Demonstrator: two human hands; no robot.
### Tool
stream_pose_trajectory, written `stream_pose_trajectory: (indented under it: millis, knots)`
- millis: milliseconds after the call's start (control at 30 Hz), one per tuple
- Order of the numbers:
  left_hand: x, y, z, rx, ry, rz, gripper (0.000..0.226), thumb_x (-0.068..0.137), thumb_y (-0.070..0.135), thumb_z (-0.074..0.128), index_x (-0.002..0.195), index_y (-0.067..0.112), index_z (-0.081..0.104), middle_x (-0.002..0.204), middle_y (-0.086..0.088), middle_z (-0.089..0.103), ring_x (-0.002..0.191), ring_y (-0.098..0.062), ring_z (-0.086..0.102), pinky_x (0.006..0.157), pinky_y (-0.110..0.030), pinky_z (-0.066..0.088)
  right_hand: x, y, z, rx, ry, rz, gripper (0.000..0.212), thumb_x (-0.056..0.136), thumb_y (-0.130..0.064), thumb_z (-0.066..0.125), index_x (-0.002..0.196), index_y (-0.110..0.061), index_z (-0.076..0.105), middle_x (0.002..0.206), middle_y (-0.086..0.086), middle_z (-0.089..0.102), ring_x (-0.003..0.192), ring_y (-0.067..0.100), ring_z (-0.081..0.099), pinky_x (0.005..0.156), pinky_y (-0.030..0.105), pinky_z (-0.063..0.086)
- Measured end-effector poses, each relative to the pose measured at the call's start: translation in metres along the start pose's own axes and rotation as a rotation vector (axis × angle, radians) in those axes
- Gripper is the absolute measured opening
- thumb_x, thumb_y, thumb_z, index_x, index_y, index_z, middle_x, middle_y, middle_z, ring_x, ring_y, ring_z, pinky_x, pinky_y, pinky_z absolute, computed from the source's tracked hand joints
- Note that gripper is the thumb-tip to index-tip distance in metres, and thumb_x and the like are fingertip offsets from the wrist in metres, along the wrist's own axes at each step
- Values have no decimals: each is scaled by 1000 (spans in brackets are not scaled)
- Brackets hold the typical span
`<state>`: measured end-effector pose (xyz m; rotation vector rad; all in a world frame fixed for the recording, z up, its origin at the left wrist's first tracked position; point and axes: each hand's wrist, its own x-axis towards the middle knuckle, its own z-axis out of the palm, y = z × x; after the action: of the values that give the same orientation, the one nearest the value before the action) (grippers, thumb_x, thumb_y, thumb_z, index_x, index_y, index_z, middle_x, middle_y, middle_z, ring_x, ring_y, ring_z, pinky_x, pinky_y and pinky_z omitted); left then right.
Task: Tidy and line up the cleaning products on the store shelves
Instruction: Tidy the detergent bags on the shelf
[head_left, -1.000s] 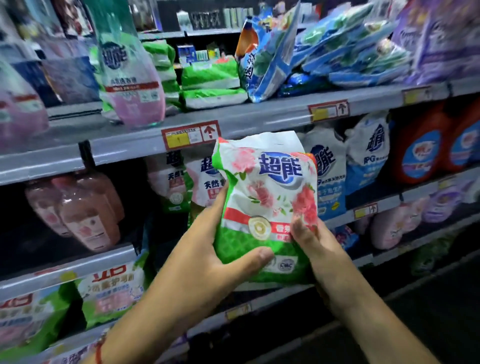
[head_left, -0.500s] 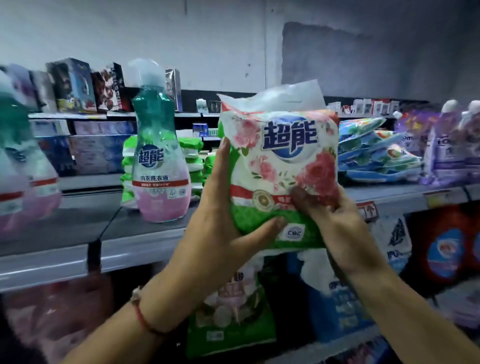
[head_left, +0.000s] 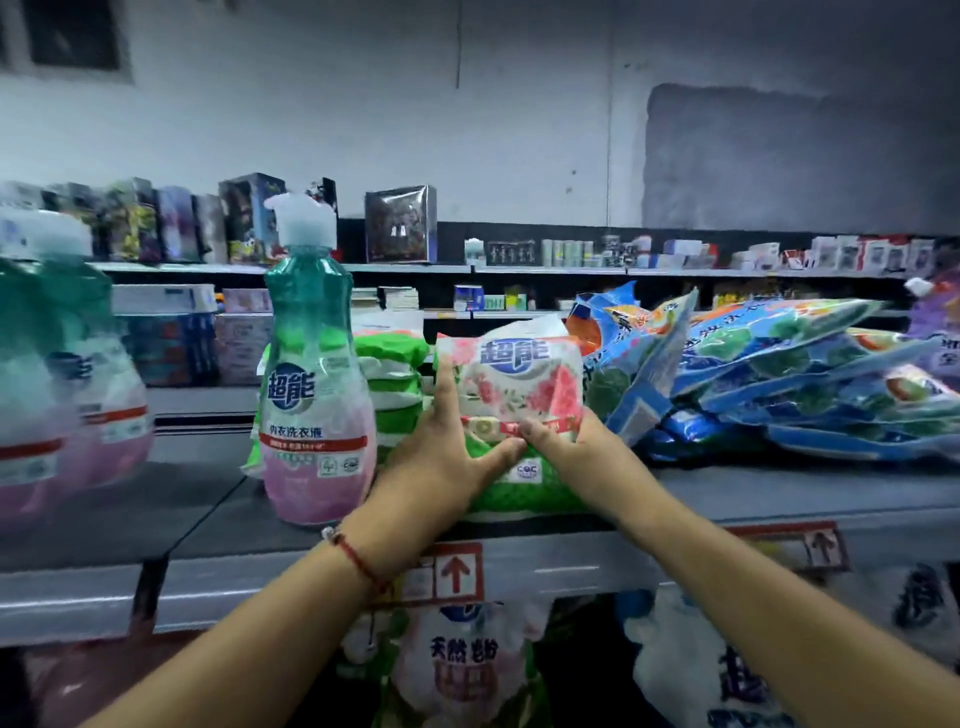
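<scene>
1. Grey store shelf (head_left: 779, 499) carries the floral detergent bag (head_left: 519, 384), upright beside the teal bottle (head_left: 311, 364).
2. Left hand (head_left: 441, 462) and right hand (head_left: 576, 447) have fingers clamped on the bag's lower front; both equally near.

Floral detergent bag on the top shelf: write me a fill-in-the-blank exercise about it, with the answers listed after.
1. The floral detergent bag is held by ____ hands.
2. To the left of the left hand stands a pump bottle with a ____ cap.
3. To the right of the right hand lies a pile of ____ bags.
4. The left wrist wears a ____ string bracelet.

Answers: two; white; blue; red
</scene>
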<state>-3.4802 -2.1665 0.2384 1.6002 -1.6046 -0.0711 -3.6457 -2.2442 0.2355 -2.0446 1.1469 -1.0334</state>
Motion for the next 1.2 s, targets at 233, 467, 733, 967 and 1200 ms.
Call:
stream_pose_trajectory:
  millis: [233,467,733,967,1200]
  knots:
    - [-9,9,2,168,79,-18,103,83,72,60,153,45,-11,156,-1,39,128,-20,54,97,-39,50,-4,0,-2,-19,18,-8,51,89,-65,57,117,-23,51,105,-3,63,91,15,59,72,33,47]
    - [-34,35,-9,835,120,95,71,99,65,29,153,19,22,147,-11,38,124,-25,50,94,-34,46,-32,-11,-22,-541,6,-99,64,90,-76,36,120,-22,51,110,1,54,102,23,57,85,40,51]
    - [-78,20,-69,870,276,204,68,93,63,39,147,23,46,141,-14,56,126,-31,56,103,-46,46,-74,-57,-31,-937,185,-536,65,94,-55,53,144,-14,50,152,17,44,146,37,34,122,50,23]
    - [-85,-12,-120,930,274,106,64,92,60,44,143,21,52,136,-16,57,121,-34,59,94,-45,50,-46,-127,38,-471,-172,-485,86,93,-62,54,159,-19,20,162,5,29,148,23,29,120,41,26]
    - [-106,-52,-136,687,270,-39,65,95,59,48,152,30,38,146,-5,48,132,-26,48,103,-40,43,-6,-146,115,223,-233,-162,72,79,-51,79,131,-14,47,122,0,65,110,20,63,87,29,48]
